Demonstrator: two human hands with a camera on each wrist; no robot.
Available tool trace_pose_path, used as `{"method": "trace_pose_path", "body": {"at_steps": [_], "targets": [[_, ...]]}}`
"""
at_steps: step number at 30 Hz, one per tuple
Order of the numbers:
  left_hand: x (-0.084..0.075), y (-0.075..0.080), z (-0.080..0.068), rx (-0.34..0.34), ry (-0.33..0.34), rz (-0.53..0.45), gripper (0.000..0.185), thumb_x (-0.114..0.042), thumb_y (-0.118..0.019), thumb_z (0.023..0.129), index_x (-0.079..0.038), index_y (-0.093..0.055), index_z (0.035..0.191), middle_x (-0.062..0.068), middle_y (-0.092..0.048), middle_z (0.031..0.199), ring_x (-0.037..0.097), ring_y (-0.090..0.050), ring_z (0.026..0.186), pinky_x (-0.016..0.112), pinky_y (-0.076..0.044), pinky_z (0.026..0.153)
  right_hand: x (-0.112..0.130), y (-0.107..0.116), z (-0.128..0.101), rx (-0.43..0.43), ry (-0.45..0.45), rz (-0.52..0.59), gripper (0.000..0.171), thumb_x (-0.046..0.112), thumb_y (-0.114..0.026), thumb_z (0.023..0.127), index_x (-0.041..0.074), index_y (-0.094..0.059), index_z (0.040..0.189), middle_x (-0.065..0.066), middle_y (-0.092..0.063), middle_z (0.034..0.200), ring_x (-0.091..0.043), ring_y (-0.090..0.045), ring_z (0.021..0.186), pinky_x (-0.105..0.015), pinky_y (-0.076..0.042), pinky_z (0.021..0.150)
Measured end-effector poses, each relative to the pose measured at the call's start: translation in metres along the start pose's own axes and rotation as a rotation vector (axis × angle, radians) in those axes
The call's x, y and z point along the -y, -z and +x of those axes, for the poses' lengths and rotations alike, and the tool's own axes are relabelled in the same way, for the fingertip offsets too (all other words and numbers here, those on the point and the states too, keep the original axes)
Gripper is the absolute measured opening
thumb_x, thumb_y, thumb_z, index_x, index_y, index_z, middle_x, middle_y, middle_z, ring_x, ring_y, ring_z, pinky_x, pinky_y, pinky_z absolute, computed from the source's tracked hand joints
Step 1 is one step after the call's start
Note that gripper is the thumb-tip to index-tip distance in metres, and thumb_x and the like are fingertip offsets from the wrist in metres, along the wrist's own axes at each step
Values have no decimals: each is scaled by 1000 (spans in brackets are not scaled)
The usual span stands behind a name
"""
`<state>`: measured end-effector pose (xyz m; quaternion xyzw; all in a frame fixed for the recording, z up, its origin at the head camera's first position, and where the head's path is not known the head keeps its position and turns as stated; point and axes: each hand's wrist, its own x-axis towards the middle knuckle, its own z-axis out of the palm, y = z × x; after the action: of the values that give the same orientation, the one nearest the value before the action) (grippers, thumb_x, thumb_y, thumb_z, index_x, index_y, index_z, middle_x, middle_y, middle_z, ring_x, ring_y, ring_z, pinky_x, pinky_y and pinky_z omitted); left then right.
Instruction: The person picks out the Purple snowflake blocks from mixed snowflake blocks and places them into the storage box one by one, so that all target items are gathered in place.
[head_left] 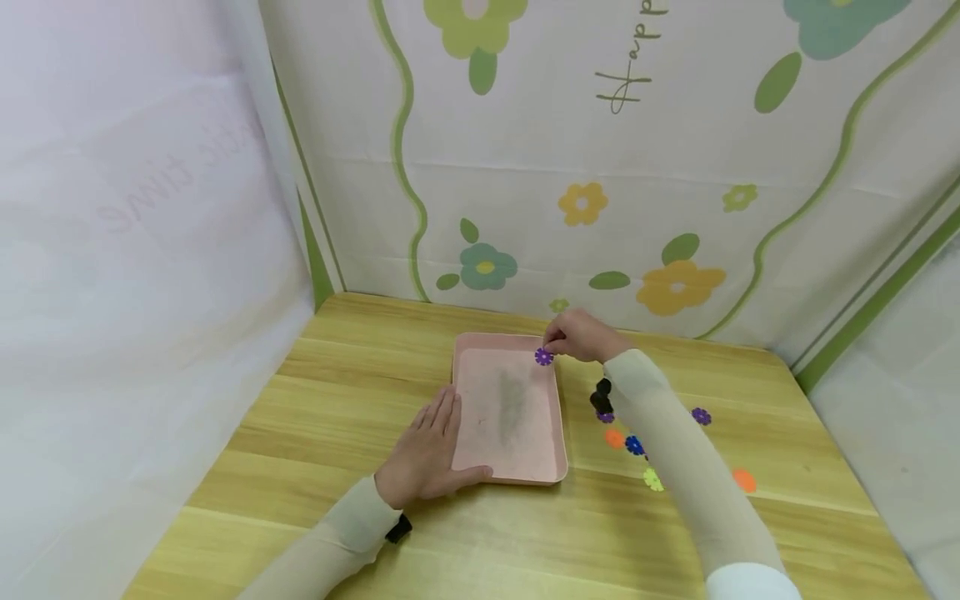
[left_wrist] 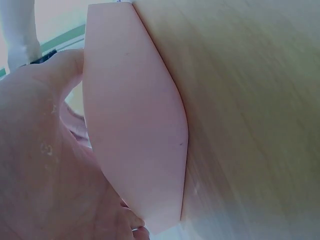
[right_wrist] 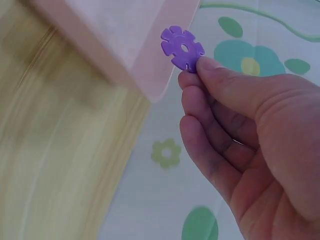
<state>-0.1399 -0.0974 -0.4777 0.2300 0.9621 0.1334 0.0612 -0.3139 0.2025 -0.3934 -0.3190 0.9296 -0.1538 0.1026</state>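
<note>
- A purple notched disc [right_wrist: 175, 47] is pinched between thumb and curled fingers of the right hand [head_left: 587, 336], held at the far right corner of the pink tray [head_left: 480, 358].
- The tray's left edge is touched by the left hand [head_left: 427, 450], fingers extended, thumb laid at the near edge.
- Between the tray's right edge and the table's [head_left: 300, 400] right edge, a blue disc [head_left: 634, 445], a yellow-green disc [head_left: 653, 480], two orange discs [head_left: 744, 481] and further purple discs [head_left: 701, 416] are scattered, partly hidden by the right sleeve [head_left: 693, 467].
</note>
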Motion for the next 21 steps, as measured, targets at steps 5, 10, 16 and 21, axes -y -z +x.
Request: {"method": "trace_pose_path", "body": {"at_steps": [5,10,16,21], "targets": [[-1,0,1,8,9,-1,120,-80,-54,93,8,-17,166,26,-12,176,42,-16,164,56,-27,131,16,-12,27,25,-47,65,16,14,-69,103,8,-83,101,-6,-81,95,-25,-73,83,-28,-55,70],[-1,-1,0,14,7,5,120,-82,-52,93,7,-17,166,26,-12,176,41,-15,165,55,-27,131,35,-28,51,23,-87,97,16,17,-69,104,10,-84,101,-4,-82,98,-22,-73,87,-27,-55,72],[-1,-2,0,11,-11,24,121,-82,-52,93,8,-17,165,27,-12,176,41,-15,165,54,-26,132,50,-49,70,-13,-121,112,17,17,-69,104,8,-84,103,-5,-81,97,-14,-69,81,-27,-58,73],[0,-1,-1,-14,-21,42,120,-80,-55,93,9,-18,165,28,-15,175,42,-17,164,54,-28,131,54,-66,79,-78,-177,179,17,17,-70,103,7,-84,105,-7,-81,98,-15,-65,76,-26,-54,68]]}}
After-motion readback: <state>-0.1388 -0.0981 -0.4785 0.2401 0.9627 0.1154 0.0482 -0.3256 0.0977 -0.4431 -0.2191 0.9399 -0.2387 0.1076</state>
